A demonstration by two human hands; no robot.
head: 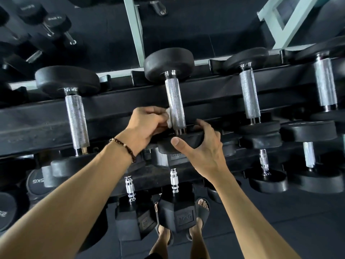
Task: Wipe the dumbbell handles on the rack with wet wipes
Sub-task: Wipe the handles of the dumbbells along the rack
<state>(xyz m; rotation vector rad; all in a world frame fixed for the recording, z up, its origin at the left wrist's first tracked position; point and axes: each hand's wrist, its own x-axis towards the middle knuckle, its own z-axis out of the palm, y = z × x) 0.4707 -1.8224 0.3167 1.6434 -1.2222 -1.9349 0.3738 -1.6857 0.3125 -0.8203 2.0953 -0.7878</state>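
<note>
Your left hand [144,126] pinches the wet wipe [169,119] against the knurled handle [176,103] of the middle dumbbell on the rack [115,107]; your right hand [202,148] grips its near head [188,142]

The dumbbell handles [175,101] are bright knurled metal (rough-looking grip, glossy smooth collars), their heads [169,64] matt black rubber, the rack [46,116] scuffed, dull black.

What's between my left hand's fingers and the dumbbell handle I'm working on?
A white wet wipe, pinched by the left hand against the handle; the head view shows it.
</note>
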